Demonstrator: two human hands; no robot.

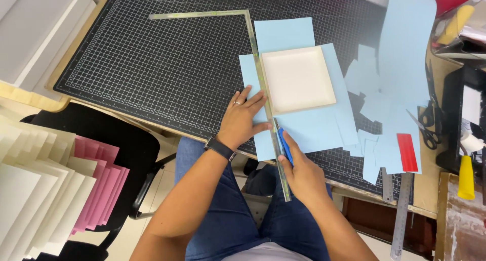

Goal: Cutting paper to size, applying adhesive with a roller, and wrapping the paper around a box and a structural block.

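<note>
Black cutting mat (152, 74) covers the table, light blue paper (309, 129) on it wrapping a shallow white box (297, 78). Left hand (243, 117) lies flat, fingers spread, pinning the steel square ruler (263, 84); right hand (301, 172) has its grip closed around a blue knife (285, 145) at the ruler's edge.

Cutting mat (167, 63): black, pale grid lines. Paper sheet (309, 129): light blue, same as the scraps (377, 109). Shallow box (297, 79): cream-white. Cutter (285, 145) in right hand (302, 172): blue. Square ruler (263, 84): silver metal. Strip (407, 152): red. Card stacks (96, 190): pink beside cream. Jeans (228, 215): dark blue. Watch strap (219, 148): black.
</note>
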